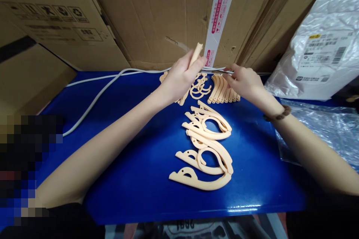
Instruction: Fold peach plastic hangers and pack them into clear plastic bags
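Observation:
My left hand [183, 73] is closed around a beige plastic hanger arm [197, 50], whose end sticks up above the fist. My right hand [243, 79] hovers at the row of curved hanger arms [220, 91], thumb and index finger apart over its right part; whether the fingertips touch an arm I cannot tell. Between the hands lies a small pile of hook pieces [200, 89], and more beige parts are partly hidden under my left hand. Nearer to me, several folding hangers [209, 183] lie overlapping in a column.
Everything lies on a blue table [134, 179]. A white cable [98, 106] runs along its back and left. Cardboard boxes [157, 18] wall off the back. On the right are a white plastic parcel [314, 59] and clear plastic bags [322, 130].

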Motion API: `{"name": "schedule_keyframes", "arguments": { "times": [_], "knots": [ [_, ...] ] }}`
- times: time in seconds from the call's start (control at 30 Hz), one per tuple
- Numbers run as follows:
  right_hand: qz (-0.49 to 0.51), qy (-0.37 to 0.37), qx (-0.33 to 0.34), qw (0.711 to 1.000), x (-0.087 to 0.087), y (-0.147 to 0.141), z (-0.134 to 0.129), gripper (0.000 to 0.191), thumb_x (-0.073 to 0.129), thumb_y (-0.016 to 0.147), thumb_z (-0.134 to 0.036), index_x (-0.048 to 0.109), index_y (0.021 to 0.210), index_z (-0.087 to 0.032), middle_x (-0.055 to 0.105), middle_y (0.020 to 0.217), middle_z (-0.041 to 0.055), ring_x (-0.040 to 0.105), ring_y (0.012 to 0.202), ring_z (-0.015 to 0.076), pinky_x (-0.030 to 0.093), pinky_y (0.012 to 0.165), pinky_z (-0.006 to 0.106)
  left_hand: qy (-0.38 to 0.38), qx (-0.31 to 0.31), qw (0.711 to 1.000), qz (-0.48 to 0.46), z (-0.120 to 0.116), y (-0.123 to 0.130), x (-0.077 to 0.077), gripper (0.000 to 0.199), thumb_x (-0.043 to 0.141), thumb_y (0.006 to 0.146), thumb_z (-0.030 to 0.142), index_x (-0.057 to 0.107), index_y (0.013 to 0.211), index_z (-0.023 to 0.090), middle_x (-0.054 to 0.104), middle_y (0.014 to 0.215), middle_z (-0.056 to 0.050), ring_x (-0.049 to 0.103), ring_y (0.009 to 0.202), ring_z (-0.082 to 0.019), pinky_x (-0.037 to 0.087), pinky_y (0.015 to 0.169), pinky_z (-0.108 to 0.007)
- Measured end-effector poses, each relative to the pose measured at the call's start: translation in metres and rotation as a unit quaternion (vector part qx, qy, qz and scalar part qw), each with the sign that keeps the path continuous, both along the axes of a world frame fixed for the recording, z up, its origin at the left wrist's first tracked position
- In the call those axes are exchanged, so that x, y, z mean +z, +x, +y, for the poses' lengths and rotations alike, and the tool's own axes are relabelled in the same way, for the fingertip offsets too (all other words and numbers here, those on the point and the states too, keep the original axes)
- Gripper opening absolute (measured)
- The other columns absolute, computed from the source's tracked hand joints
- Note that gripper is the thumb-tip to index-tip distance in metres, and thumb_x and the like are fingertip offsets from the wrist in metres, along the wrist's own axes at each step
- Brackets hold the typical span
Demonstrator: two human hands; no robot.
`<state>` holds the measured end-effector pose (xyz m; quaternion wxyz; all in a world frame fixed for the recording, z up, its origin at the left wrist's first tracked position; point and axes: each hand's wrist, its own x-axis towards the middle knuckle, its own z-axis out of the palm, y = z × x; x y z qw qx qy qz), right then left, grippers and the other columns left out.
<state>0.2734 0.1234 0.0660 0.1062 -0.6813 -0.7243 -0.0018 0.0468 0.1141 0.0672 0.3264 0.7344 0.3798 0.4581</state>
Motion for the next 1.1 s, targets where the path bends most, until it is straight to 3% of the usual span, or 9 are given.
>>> {"name": "schedule_keyframes", "arguments": {
  "times": [0.2,0.33,0.43,0.5,0.6,0.67,0.73,0.9,1.1],
  "knots": [
    [-0.040,-0.010,0.000,0.999,-0.007,0.002,0.001,0.043,0.054,0.097,-0.040,0.067,0.132,-0.020,0.078,0.108,0.0159,0.072,0.096,0.0353,0.052,0.081,0.046,-0.022,-0.023,0.998,-0.049,-0.002,0.001,0.001,0.045,0.037,0.107,0.056,0.050,0.080,0.022,0.054,0.079,-0.002,0.056,0.072,-0.014,0.043,0.059,-0.024],
    [-0.033,-0.015,0.014,0.999,-0.008,0.003,0.004,0.038,0.052,0.099,-0.034,0.069,0.130,-0.021,0.078,0.114,0.0151,0.073,0.099,0.0347,0.053,0.083,0.045,-0.032,-0.018,0.995,-0.088,-0.001,0.003,0.001,0.050,0.029,0.107,0.057,0.044,0.074,0.023,0.044,0.074,-0.001,0.046,0.063,-0.013,0.037,0.054,-0.024],
    [-0.017,0.011,0.020,1.000,0.000,-0.002,-0.002,0.035,0.051,0.100,-0.031,0.069,0.129,-0.022,0.078,0.117,0.0131,0.072,0.102,0.0318,0.052,0.085,0.044,-0.013,-0.007,0.993,-0.120,-0.004,0.002,0.005,0.050,0.034,0.106,0.060,0.043,0.073,0.023,0.042,0.074,-0.001,0.043,0.062,-0.014,0.036,0.053,-0.026],
    [0.052,0.032,0.062,0.996,0.009,-0.010,-0.011,0.030,0.050,0.102,-0.035,0.071,0.119,-0.022,0.079,0.110,0.0096,0.073,0.092,0.0257,0.053,0.082,0.039,0.008,0.013,0.993,-0.117,-0.006,0.001,0.008,0.051,0.047,0.103,0.061,0.040,0.069,0.024,0.037,0.070,0.001,0.040,0.060,-0.014,0.035,0.054,-0.028],
    [0.286,-0.023,0.191,0.939,0.022,-0.028,-0.031,0.037,0.053,0.102,-0.052,0.071,0.095,-0.021,0.078,0.089,0.0044,0.065,0.060,0.0142,0.051,0.063,0.031,0.048,0.043,0.994,-0.091,-0.008,0.001,0.011,0.054,0.071,0.093,0.054,0.039,0.062,0.023,0.033,0.064,0.003,0.038,0.058,-0.012,0.034,0.056,-0.029],
    [0.396,-0.087,0.237,0.883,0.027,-0.037,-0.042,0.041,0.064,0.093,-0.062,0.069,0.100,-0.022,0.077,0.087,0.0023,0.061,0.053,0.0117,0.047,0.053,0.029,0.069,0.044,0.993,-0.089,-0.007,0.002,0.010,0.045,0.074,0.093,0.043,0.046,0.064,0.021,0.039,0.064,0.004,0.044,0.060,-0.011,0.038,0.060,-0.027],
    [0.449,-0.098,0.237,0.856,0.029,-0.042,-0.047,0.045,0.078,0.082,-0.061,0.067,0.104,-0.023,0.076,0.085,0.0004,0.059,0.052,0.0113,0.047,0.050,0.028,0.072,0.029,0.992,-0.098,-0.006,0.004,0.009,0.034,0.069,0.097,0.034,0.052,0.070,0.020,0.046,0.067,0.003,0.051,0.065,-0.012,0.042,0.065,-0.025],
    [0.444,-0.016,0.204,0.872,0.027,-0.039,-0.044,0.035,0.082,0.079,-0.055,0.065,0.084,-0.024,0.071,0.090,0.0001,0.059,0.065,0.0114,0.049,0.054,0.027,0.002,-0.027,0.995,-0.099,-0.012,0.007,0.013,0.032,0.052,0.107,0.032,0.051,0.077,0.020,0.042,0.066,0.004,0.050,0.062,-0.009,0.041,0.062,-0.021],
    [0.427,-0.049,0.218,0.876,0.031,-0.039,-0.045,0.039,0.077,0.081,-0.063,0.065,0.090,-0.027,0.070,0.087,0.0011,0.062,0.068,0.0165,0.047,0.052,0.030,-0.094,-0.041,0.994,-0.038,-0.024,0.013,0.023,0.033,0.038,0.111,0.027,0.050,0.081,0.020,0.034,0.070,0.004,0.050,0.058,-0.006,0.037,0.060,-0.020]
  ]
}}
